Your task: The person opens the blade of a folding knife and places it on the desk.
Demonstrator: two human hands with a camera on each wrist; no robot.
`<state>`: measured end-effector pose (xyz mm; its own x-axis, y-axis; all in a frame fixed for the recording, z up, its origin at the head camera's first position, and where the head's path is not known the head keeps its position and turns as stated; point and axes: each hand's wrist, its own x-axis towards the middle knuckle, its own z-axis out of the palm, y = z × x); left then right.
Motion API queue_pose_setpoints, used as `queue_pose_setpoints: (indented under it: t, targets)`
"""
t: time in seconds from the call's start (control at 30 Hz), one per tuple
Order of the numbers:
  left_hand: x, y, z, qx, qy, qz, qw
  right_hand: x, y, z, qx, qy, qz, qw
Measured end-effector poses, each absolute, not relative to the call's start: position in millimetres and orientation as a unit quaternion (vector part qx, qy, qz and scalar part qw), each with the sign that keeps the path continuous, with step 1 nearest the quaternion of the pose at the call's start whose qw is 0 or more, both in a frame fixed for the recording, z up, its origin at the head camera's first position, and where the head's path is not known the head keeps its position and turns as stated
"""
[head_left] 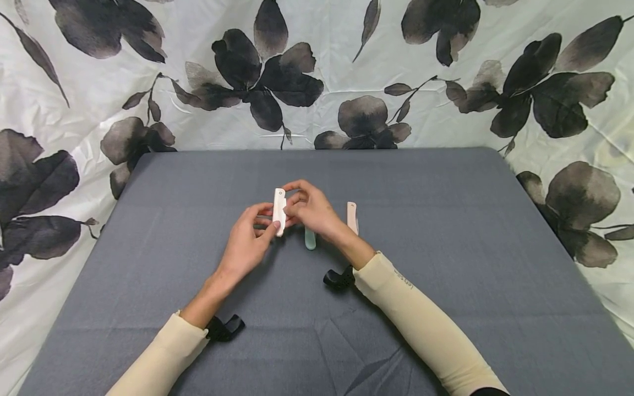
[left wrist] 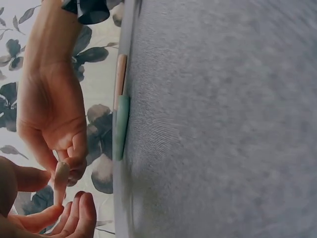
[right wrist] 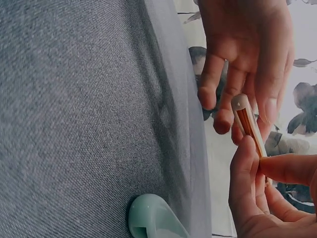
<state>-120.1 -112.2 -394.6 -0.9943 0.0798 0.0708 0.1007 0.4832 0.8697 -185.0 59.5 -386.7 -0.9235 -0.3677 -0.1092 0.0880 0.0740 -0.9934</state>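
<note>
A slim white folding tool (head_left: pixel 278 212), with a small round pivot at its top end, is held upright over the table. My left hand (head_left: pixel 247 242) pinches it low down between thumb and fingers. From the other side, my right hand (head_left: pixel 317 214) pinches a thin part along the tool's right edge. A long slot runs down the tool's narrow side in the right wrist view, brownish orange inside. Behind the right hand lie a mint green piece (head_left: pixel 310 240) of similar shape, partly hidden, and a pale pink one (head_left: pixel 351 214), its lower end covered by the wrist.
A grey cloth covers the table (head_left: pixel 446 231). Black wrist mounts (head_left: pixel 225 328) hang at both sleeves, low over the cloth. A white curtain (head_left: pixel 346 71) with dark flowers stands behind the table's far edge.
</note>
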Motion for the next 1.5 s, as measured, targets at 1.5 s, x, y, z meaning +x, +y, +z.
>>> queue_pose_setpoints:
  t: [1.5]
  targets:
    - [-123,-126,-402,-0.036,-0.812,-0.58,-0.053,-190,76,-390,-0.202,0.787,-0.558,0.169]
